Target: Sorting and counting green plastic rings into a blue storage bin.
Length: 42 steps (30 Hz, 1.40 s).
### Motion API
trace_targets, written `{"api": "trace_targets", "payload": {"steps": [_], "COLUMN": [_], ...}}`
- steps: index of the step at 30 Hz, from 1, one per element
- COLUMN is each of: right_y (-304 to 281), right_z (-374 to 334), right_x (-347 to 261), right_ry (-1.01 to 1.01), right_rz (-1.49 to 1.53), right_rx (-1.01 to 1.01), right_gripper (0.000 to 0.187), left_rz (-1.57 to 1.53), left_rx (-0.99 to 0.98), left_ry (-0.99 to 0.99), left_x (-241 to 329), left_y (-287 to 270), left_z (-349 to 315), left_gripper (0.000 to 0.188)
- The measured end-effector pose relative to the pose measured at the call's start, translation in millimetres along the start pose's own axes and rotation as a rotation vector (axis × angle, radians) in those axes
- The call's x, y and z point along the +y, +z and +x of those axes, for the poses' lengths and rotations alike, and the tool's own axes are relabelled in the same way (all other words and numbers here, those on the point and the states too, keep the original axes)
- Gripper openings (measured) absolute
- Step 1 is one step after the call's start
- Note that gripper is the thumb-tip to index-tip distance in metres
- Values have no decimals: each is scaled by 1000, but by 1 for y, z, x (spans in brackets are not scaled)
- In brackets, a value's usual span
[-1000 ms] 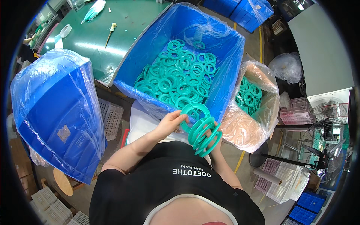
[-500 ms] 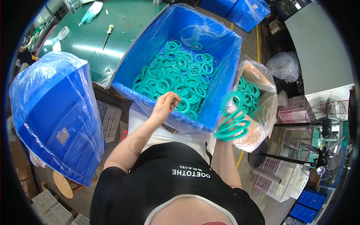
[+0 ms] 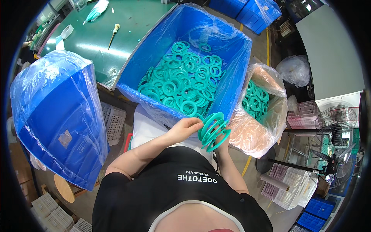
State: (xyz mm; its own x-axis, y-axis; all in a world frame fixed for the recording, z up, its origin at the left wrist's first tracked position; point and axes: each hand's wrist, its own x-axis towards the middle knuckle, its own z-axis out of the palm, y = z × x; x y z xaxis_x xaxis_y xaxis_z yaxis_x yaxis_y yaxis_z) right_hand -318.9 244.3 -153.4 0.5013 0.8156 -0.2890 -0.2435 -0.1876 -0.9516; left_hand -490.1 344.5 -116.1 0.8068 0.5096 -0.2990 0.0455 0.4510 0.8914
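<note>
A small bunch of teal rubber rings [image 3: 211, 130], flat and round, fanned out on edge, sits just below the frame's middle, pinched between the left hand [image 3: 184, 128] and right hand [image 3: 221, 140].

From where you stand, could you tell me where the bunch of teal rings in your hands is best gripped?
Grip the teal ring bunch through its open centres from the right, as the right hand does underneath; the rings fan loosely, so the left hand pinching their near edges helps.

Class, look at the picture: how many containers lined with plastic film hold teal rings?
2: the big blue bin ahead of the hands, and the box with clear film to its right. The other blue bin's inside is hidden.
</note>
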Motion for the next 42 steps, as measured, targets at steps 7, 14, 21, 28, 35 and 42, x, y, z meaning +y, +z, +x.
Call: {"api": "trace_targets", "payload": {"steps": [7, 14, 21, 28, 35, 42], "right_y": [-5, -7, 8, 16, -2, -96], "right_z": [1, -1, -12, -33, -26, 52], "right_x": [1, 8, -13, -14, -8, -24], "right_ry": [56, 196, 104, -150, -138, -103], "right_rz": [178, 132, 229, 95, -20, 740], "right_rx": [84, 33, 51, 30, 36, 100], "right_gripper": [23, 17, 14, 17, 15, 30], "left_rz": [-91, -175, -129, -419, -92, -143], "left_rx": [158, 172, 56, 148, 141, -22], "left_ry": [12, -17, 264, -55, -78, 155], "left_x": [-19, -21, -37, -42, -39, -6], "left_y": [-4, -7, 10, -4, 2, 9], "left_z": [2, 4, 0, 5, 4, 2], "left_gripper": [31, 35, 27, 17, 24, 26]}}
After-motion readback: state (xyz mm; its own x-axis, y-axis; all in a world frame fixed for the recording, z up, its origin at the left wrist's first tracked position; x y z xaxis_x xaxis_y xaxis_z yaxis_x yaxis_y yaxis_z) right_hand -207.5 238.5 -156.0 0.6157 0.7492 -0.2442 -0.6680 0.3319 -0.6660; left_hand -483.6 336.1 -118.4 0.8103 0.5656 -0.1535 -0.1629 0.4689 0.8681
